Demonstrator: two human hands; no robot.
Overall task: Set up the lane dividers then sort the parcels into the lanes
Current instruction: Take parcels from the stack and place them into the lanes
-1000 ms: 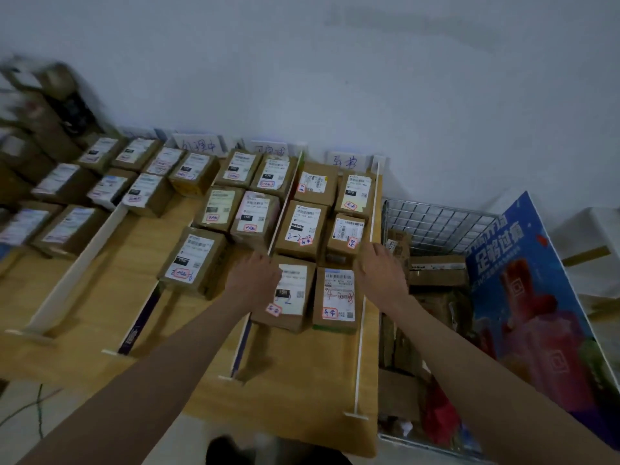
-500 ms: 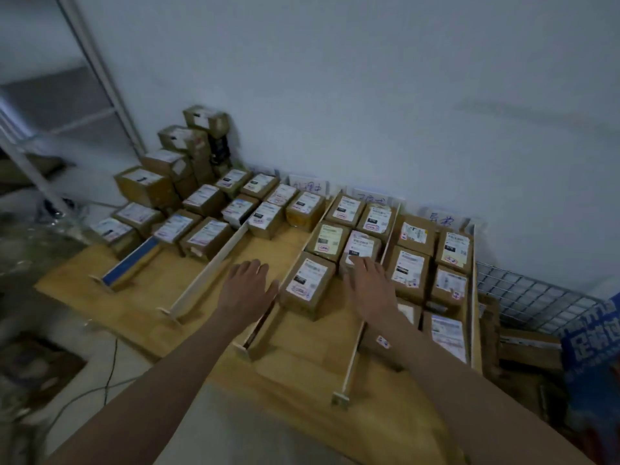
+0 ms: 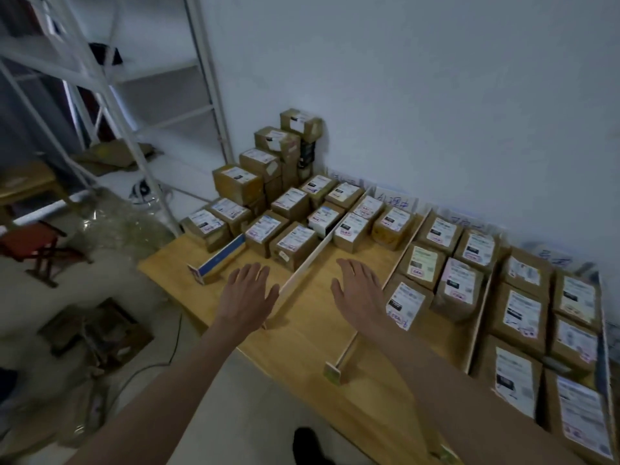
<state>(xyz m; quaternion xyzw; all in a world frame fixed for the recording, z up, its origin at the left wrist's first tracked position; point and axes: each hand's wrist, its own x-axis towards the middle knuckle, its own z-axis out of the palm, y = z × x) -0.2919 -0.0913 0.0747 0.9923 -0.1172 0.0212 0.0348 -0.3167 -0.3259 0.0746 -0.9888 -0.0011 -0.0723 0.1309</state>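
Parcels (image 3: 295,241) sit in rows just beyond both flat, empty hands; a white divider (image 3: 303,268) runs between left hand (image 3: 246,297) and right hand (image 3: 359,292).

Parcels (image 3: 580,414) cut off bottom right

Handwritten blue characters show on the paper sign (image 3: 395,200) against the wall at twelve o'clock of the counter (image 3: 365,391), too blurred to read. Shipping labels on the parcels (image 3: 422,263) carry print and red scribbles, none legible; the sign (image 3: 555,260) at two o'clock is likewise unreadable.
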